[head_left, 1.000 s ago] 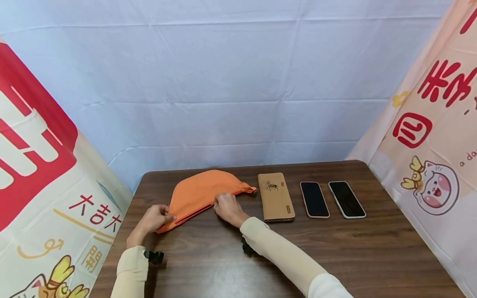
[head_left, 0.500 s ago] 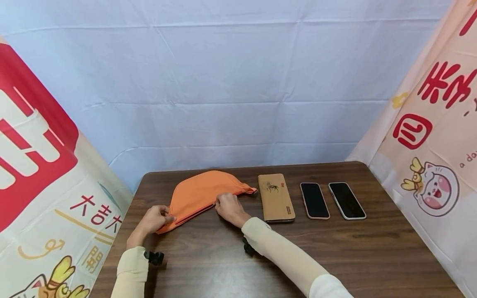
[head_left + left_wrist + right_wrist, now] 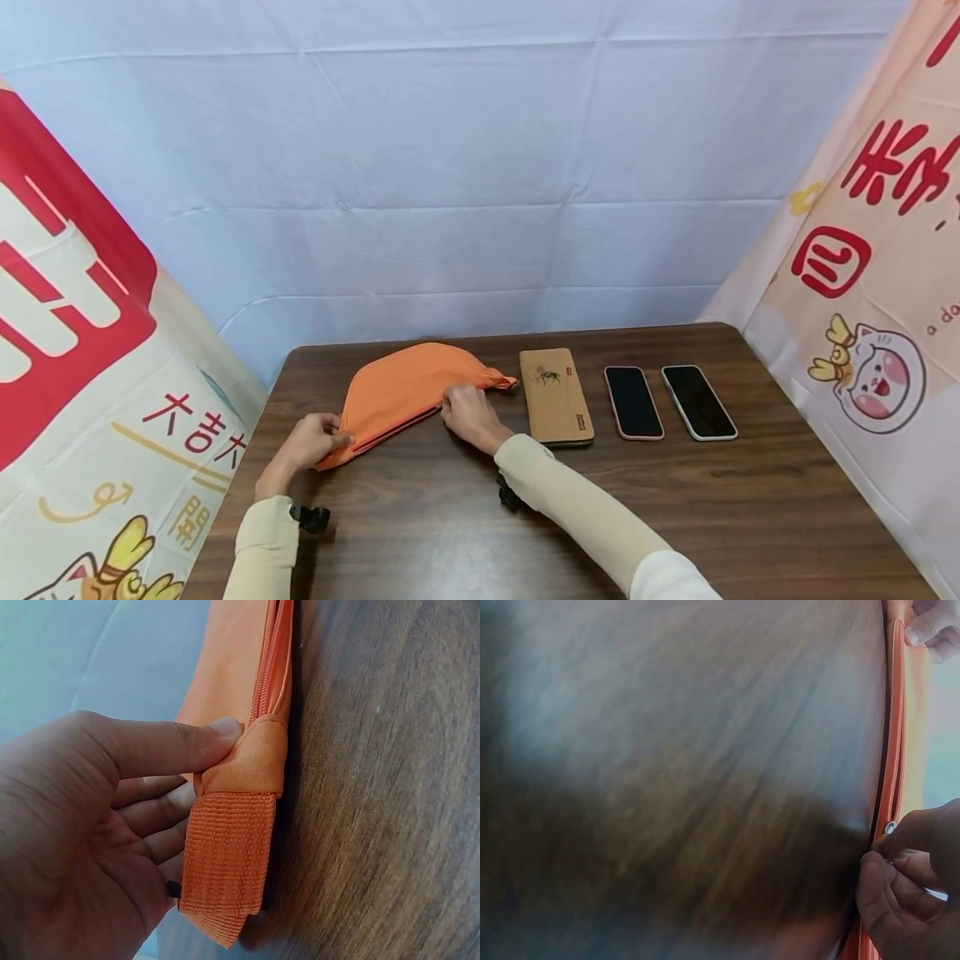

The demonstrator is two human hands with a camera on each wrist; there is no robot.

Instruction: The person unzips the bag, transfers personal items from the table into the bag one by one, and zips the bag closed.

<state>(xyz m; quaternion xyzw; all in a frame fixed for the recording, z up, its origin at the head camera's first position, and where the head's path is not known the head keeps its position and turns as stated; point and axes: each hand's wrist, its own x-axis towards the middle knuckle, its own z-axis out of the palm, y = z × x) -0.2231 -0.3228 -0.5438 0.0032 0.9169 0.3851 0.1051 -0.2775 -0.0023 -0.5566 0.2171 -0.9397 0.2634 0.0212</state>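
An orange waist bag (image 3: 405, 379) lies on the table's left part, its zipped edge towards me. With thumb and fingers, my left hand (image 3: 306, 442) grips its left corner. Up close in the left wrist view, that corner ends in ribbed orange webbing (image 3: 229, 851), and the thumb presses beside the end of the zipper (image 3: 264, 675). My right hand (image 3: 472, 417) is at the zipped edge, towards the bag's right end. In the right wrist view its thumb and fingers pinch the small metal zipper pull (image 3: 890, 828), mostly hidden by the fingertips.
Right of the bag lies a tan wallet (image 3: 557, 396) with a horse print. Beyond it are a phone with a pinkish rim (image 3: 633, 402) and one with a white rim (image 3: 699, 402). All rest on the dark wooden table (image 3: 750, 517), with hanging cloth (image 3: 480, 167) behind it.
My right hand has slid a little to the right along the zipped edge, and more of the zipper line shows left of it. The left hand and the bag stay in place.
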